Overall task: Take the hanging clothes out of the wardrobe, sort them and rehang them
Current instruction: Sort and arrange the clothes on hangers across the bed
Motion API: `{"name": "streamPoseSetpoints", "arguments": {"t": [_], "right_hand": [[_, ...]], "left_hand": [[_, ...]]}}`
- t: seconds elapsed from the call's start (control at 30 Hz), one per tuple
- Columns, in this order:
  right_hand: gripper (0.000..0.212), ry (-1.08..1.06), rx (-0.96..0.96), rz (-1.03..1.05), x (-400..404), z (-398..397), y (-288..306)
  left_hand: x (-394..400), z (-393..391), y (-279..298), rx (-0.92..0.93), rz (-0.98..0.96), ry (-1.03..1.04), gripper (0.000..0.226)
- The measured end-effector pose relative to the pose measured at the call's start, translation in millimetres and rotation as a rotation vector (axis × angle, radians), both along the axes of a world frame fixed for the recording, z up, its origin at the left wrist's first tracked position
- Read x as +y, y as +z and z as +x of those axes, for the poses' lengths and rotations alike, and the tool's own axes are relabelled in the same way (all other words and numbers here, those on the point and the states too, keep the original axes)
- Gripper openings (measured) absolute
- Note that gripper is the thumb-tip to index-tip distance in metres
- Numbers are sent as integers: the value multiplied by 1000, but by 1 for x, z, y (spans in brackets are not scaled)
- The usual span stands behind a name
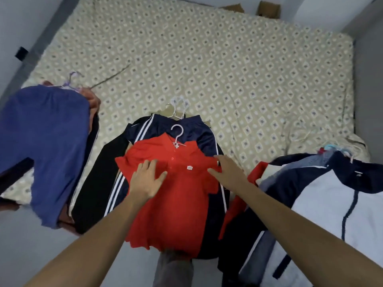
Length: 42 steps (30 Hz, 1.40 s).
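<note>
Head view: a small white chest label (189, 167) is seen on the red polo shirt (176, 195) — its writing cannot be read. The shirt is laid on a navy striped tracksuit (145, 127) on the bed (228, 59), pressed flat by the left hand (148, 179) and right hand (228, 172), fingers spread, nothing gripped.

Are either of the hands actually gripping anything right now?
No. Both the left hand and right hand lie flat with straight fingers on the chest of the red shirt, pressing it, not gripping.
</note>
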State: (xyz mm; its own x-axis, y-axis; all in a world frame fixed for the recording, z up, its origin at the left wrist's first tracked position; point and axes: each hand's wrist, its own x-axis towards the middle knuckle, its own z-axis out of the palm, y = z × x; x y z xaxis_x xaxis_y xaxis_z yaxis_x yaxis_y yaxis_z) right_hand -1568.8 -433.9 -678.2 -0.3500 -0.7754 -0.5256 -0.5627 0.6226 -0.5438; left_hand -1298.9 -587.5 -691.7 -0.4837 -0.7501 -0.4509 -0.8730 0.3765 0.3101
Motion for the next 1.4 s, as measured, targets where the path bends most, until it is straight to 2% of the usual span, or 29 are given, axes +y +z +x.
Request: {"name": "streamPoseSetpoints", "arguments": {"t": [0.1,0.23,0.4,0.47,0.6,0.7,0.9,1.0,1.17,1.4], "right_hand": [[72,-73,-41,24,-52,11,-38],[90,-141,-87,107,-93,17,-93],[105,-174,-100,214,-110,24,-136],[100,-209,-112,219,-115,28,-141],[67,-255,-184,230,-119,31,-136],[54,-249,-211,163,-117,35,-123],[48,-219,-157,-12,-91,40,-67],[44,-156,-143,-67,-67,35,-34],[38,-74,-96,-262,-21,35,36],[32,-19,-10,-489,81,41,146]], "left_hand": [[-54,-7,-36,33,34,11,65],[-110,-18,-81,155,170,147,71],[-139,-23,-116,78,223,97,71],[-142,-21,-126,33,231,67,70],[-142,-18,-128,6,206,40,66],[-140,-12,-119,32,186,2,61],[-132,7,-77,114,116,-113,65],[-117,14,-41,213,99,-137,51],[-59,21,44,372,-9,-129,40],[62,29,182,479,-188,-23,46]]}}
